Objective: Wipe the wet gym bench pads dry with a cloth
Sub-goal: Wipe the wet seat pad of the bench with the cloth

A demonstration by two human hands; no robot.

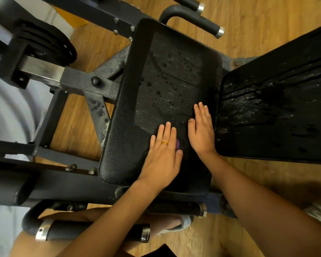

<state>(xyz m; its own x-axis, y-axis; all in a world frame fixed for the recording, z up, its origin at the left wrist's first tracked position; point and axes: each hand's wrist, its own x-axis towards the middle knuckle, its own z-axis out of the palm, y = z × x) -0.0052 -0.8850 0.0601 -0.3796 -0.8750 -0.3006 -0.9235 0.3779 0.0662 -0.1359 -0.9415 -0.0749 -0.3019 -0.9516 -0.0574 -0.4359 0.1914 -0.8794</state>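
The left hand (162,156) and right hand (202,132) lie flat, fingers straight, toward the near edge of the seat pad (122,145); a purple cloth (178,144) peeks out beside the left hand; droplets (165,80) bead the far half.

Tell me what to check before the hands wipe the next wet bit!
1. Both hands flat on the seat pad: ok, left hand and right hand lie on it.
2. Cloth under the hands: cannot tell, only a purple bit shows between them.
3. Seat pad dry: not ok, droplets sit beyond the fingers.
4. Back pad dry: not ok, wet streaks shine on it.
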